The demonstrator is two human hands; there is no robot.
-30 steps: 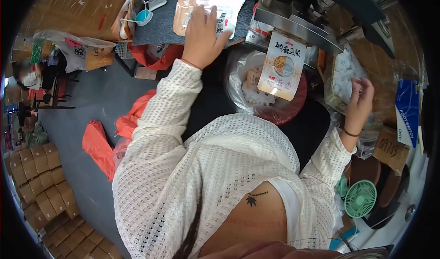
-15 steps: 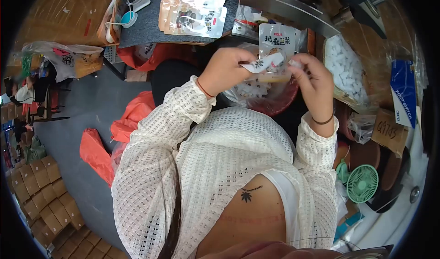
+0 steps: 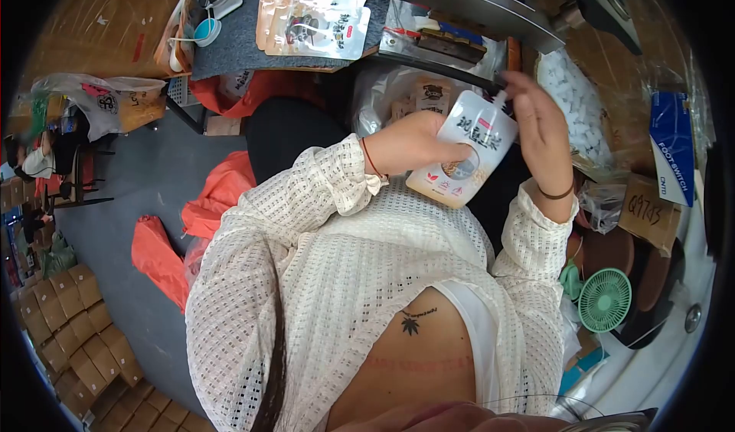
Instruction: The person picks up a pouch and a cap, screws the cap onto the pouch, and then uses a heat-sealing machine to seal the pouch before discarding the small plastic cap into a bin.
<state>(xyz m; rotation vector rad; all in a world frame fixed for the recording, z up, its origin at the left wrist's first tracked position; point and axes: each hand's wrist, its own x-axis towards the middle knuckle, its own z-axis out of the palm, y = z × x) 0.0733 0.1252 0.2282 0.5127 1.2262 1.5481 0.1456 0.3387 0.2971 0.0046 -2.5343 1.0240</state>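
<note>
My left hand [image 3: 425,143] grips a white spouted pouch [image 3: 490,137] printed with dark characters and a picture of a bowl, its thumb lying across the front. The pouch is tilted in front of my stomach, spout [image 3: 501,98] toward the upper right. My right hand [image 3: 542,130] is at that spout, fingers curled around its small white cap; the fingertips are slightly blurred. Behind the pouch, a clear plastic bag [image 3: 375,103] shows beyond my left hand.
A stack of similar pouches [image 3: 314,30] lies on the grey-topped table [image 3: 222,58]. To the right are a bag of small white pieces [image 3: 573,110], a blue box [image 3: 672,145], a carton [image 3: 647,214] and a green fan [image 3: 605,300]. Red bags [image 3: 218,191] lie on the floor.
A white printed strip has left my left hand, which now grips the pouch. The pouch has come nearer my body and tilted. My right hand has moved slightly right and down, to the spout.
</note>
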